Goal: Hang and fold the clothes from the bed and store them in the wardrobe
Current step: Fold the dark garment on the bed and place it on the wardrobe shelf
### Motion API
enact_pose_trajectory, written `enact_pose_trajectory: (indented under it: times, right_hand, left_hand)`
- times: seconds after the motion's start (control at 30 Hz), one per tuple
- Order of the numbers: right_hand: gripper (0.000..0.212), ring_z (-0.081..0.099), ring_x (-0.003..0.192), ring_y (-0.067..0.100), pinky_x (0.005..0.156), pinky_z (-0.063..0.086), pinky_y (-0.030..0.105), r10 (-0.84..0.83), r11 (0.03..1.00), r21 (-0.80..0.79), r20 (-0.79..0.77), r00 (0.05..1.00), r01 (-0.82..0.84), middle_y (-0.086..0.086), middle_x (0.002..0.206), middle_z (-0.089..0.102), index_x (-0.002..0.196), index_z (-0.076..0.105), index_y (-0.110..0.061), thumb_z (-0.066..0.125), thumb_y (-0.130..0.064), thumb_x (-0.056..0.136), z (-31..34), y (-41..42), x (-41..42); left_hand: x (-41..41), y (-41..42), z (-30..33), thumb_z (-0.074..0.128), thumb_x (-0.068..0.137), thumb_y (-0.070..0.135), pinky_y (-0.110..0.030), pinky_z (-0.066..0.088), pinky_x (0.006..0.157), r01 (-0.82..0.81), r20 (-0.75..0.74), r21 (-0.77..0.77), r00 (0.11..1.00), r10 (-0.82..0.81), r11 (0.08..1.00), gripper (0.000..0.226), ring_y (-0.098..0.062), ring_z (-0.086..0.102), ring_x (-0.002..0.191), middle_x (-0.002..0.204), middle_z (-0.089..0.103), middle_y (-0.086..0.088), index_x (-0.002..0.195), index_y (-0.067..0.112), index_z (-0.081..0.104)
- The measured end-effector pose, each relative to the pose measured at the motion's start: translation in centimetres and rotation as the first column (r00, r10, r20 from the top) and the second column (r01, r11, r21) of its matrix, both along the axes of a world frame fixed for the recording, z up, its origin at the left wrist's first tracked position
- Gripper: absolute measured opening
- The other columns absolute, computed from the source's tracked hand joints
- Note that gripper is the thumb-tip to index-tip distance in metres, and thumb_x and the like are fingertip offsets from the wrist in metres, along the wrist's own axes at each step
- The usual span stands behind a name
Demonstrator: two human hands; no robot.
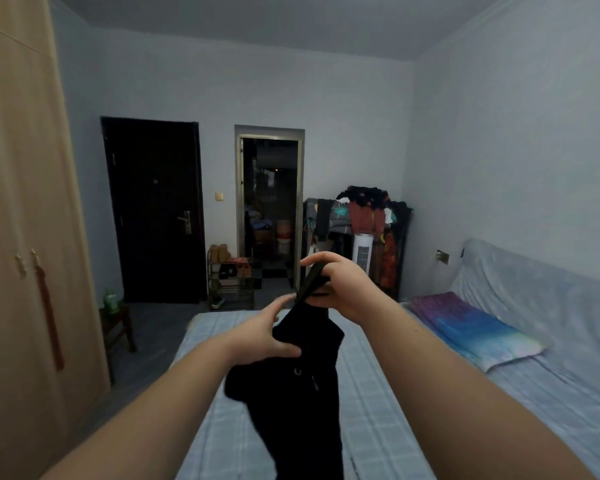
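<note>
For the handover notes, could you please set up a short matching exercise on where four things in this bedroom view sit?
Things:
1. black garment
2. wardrobe
3. pillow
4. shoe rack

Places:
A. far left of the view
B. on the bed's right side
C. held up in both hands
D. between the dark door and the open doorway

Pairs: 1-C, 2-A, 3-B, 4-D

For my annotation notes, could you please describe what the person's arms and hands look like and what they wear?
Both forearms are bare: no sleeves show. The left hand and right hand wear no gloves, and no watch, ring or bracelet is visible.
</note>
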State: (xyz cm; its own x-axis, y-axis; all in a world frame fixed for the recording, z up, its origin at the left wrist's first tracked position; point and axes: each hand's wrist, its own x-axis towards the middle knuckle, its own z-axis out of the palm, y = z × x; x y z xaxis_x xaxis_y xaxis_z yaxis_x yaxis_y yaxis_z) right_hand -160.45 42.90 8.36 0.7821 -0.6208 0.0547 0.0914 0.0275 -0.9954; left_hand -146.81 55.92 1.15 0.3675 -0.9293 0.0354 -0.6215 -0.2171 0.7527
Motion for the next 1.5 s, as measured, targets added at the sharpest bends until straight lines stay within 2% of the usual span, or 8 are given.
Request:
enact_pose_trajectory:
  times: [0.2, 0.37, 0.63, 0.8, 0.97, 1.2, 1.37, 1.5]
  right_hand:
    - [0.035, 0.07, 0.087, 0.034, 0.076, 0.061, 0.046, -0.146, 0.974, 0.207, 0.285, 0.947, 0.088, 0.019, 0.095, 0.064, 0.088, 0.059, -0.007, 0.028, 0.008, 0.096, 0.9, -2.0, -1.1]
    - [0.028, 0.065, 0.101, 0.04, 0.076, 0.061, 0.043, -0.233, 0.936, 0.335, 0.367, 0.9, 0.106, 0.028, 0.114, 0.059, 0.098, 0.058, -0.004, 0.032, 0.009, 0.099, 0.4, -3.7, -0.7]
    - [0.043, 0.061, 0.11, 0.035, 0.085, 0.057, 0.035, -0.146, 0.98, 0.167, 0.241, 0.96, 0.107, 0.024, 0.122, 0.056, 0.116, 0.057, -0.005, 0.044, 0.023, 0.086, -0.5, -6.0, -0.7]
    - [0.03, 0.065, 0.098, 0.021, 0.085, 0.059, 0.042, -0.329, 0.845, -0.446, -0.001, 0.944, 0.294, 0.002, 0.108, 0.065, 0.105, 0.061, -0.024, 0.07, -0.001, 0.087, -0.1, -7.0, -1.3]
    - [0.008, 0.066, 0.075, 0.017, 0.064, 0.056, 0.035, -0.341, 0.826, -0.408, 0.187, 0.922, 0.388, 0.002, 0.091, 0.07, 0.097, 0.067, -0.029, 0.069, -0.022, 0.094, 0.7, -7.4, -1.7]
    - [0.005, 0.071, 0.092, 0.023, 0.074, 0.058, 0.036, -0.254, 0.912, -0.288, 0.168, 0.953, 0.294, 0.003, 0.099, 0.074, 0.099, 0.069, -0.024, 0.066, -0.028, 0.097, 1.4, -8.0, -3.2]
    - [0.02, 0.07, 0.102, 0.031, 0.089, 0.057, 0.049, -0.184, 0.981, -0.051, 0.088, 0.979, 0.189, 0.01, 0.109, 0.072, 0.117, 0.066, -0.017, 0.059, -0.028, 0.101, 0.7, -9.7, -2.0]
    - [0.027, 0.069, 0.093, 0.031, 0.089, 0.058, 0.046, -0.395, 0.903, -0.229, -0.108, 0.912, 0.363, 0.01, 0.098, 0.072, 0.11, 0.072, -0.007, 0.067, -0.028, 0.093, -0.6, -10.2, 0.7]
  left_hand:
    - [1.1, 1.0, -1.6, 0.077, 0.083, 0.026, -0.009, 0.042, 0.076, -0.021, 0.109, 0.088, 0.994, 0.012, 0.996, 0.056, 0.013, 0.052, 0.097, 0.111, 0.057, 0.027, 0.124, 0.048, 0.046]
    - [2.9, 2.8, -3.3, 0.064, 0.092, 0.015, -0.03, 0.061, 0.069, -0.16, -0.01, 0.131, 0.987, 0.163, 0.978, 0.026, -0.015, 0.072, 0.088, 0.104, 0.07, -0.002, 0.106, 0.037, 0.058]
    - [7.1, 5.2, 1.0, 0.05, 0.094, -0.004, -0.041, 0.061, 0.057, -0.37, 0.01, -0.013, 0.929, 0.37, 0.929, 0.03, -0.032, 0.067, 0.09, 0.109, 0.056, -0.011, 0.106, 0.024, 0.05]
    - [7.8, 6.3, 7.4, 0.059, 0.094, -0.004, -0.033, 0.062, 0.062, -0.45, -0.18, -0.372, 0.893, 0.413, 0.812, 0.03, -0.022, 0.07, 0.076, 0.113, 0.06, -0.016, 0.105, 0.024, 0.06]
    - [6.9, 7.1, 10.3, 0.076, 0.084, 0.008, -0.012, 0.041, 0.058, -0.351, 0.053, -0.404, 0.913, 0.405, 0.845, 0.045, 0.002, 0.054, 0.082, 0.101, 0.053, 0.021, 0.11, 0.038, 0.053]
    - [8.7, 8.1, 11.5, 0.067, 0.094, 0.023, -0.02, 0.043, 0.065, -0.4, 0.13, -0.477, 0.849, 0.513, 0.783, 0.012, -0.009, 0.065, 0.084, 0.088, 0.069, 0.007, 0.089, 0.034, 0.063]
    - [8.9, 7.6, 11.8, 0.063, 0.097, 0.021, -0.032, 0.054, 0.068, -0.456, -0.202, -0.404, 0.89, 0.409, 0.793, 0.009, -0.023, 0.07, 0.088, 0.099, 0.073, -0.009, 0.103, 0.018, 0.068]
    - [7.6, 5.9, 11.6, 0.065, 0.096, 0.019, -0.031, 0.051, 0.061, -0.527, -0.212, -0.173, 0.845, 0.492, 0.832, 0.019, -0.03, 0.069, 0.08, 0.095, 0.072, -0.021, 0.096, 0.0, 0.069]
